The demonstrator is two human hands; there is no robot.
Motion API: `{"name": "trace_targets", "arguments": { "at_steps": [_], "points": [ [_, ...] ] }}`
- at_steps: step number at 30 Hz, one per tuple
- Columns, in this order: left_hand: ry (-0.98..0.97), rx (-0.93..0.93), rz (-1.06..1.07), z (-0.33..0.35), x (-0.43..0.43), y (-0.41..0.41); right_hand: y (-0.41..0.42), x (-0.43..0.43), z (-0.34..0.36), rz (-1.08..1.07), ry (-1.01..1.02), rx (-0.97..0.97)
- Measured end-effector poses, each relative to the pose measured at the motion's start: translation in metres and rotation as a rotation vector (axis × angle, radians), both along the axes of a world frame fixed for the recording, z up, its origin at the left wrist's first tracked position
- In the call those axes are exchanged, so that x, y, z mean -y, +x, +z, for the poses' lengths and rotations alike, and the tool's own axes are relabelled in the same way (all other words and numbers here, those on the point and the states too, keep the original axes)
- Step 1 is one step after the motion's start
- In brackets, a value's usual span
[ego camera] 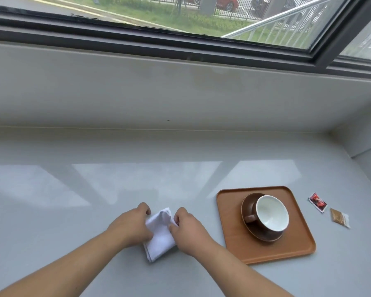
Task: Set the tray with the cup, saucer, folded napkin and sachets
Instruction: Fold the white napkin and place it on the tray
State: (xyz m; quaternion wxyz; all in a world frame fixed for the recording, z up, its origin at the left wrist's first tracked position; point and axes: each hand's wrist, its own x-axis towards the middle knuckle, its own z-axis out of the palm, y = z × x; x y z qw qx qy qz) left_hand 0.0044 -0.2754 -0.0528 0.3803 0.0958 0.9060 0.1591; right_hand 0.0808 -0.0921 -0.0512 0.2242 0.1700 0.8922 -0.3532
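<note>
Both hands, left (133, 226) and right (186, 230), pinch the napkin (160, 236) on the counter (73, 206); the tray (287, 247) with cup (272, 213) lies beside, sachets (317, 202) near the right edge.

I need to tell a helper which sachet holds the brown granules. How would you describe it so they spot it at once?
Start at the orange tray carrying the cup and saucer. On the grey counter just right of it lie two sachets, apart from each other. The brown sachet is the nearer one, part clear, unlike the red printed sachet beyond it.
</note>
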Motion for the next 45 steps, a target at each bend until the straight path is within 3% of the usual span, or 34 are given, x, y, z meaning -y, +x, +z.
{"name": "trace_targets", "arguments": {
  "at_steps": [7, 13, 18, 23, 28, 32, 38, 45],
  "points": [
    [0.077, 0.169, 0.055, 0.003, -0.024, 0.020, -0.007, -0.041, 0.005, -0.082, -0.237, 0.052],
    [0.418, 0.338, 0.330, 0.016, -0.061, 0.041, -0.018, -0.100, 0.038, 0.129, -0.361, 0.066],
    [0.557, 0.489, 0.344, 0.029, -0.106, 0.048, -0.035, -0.154, 0.067, 0.227, -0.269, 0.055],
    [0.515, 0.383, 0.419, 0.025, -0.143, 0.066, -0.041, -0.183, 0.068, 0.336, -0.099, 0.045],
    [0.820, 0.471, 0.466, 0.021, -0.157, 0.072, -0.036, -0.184, 0.066, 0.331, -0.375, 0.120],
    [0.941, 0.707, 0.546, 0.020, -0.151, 0.068, -0.033, -0.188, 0.065, 0.287, -0.492, 0.163],
    [0.643, 0.554, 0.543, 0.019, -0.158, 0.069, -0.035, -0.200, 0.062, 0.299, -0.190, 0.080],
    [0.358, 0.400, 0.400, 0.006, -0.167, 0.087, -0.025, -0.188, 0.045, 0.564, 0.162, 0.035]
  ]
}}
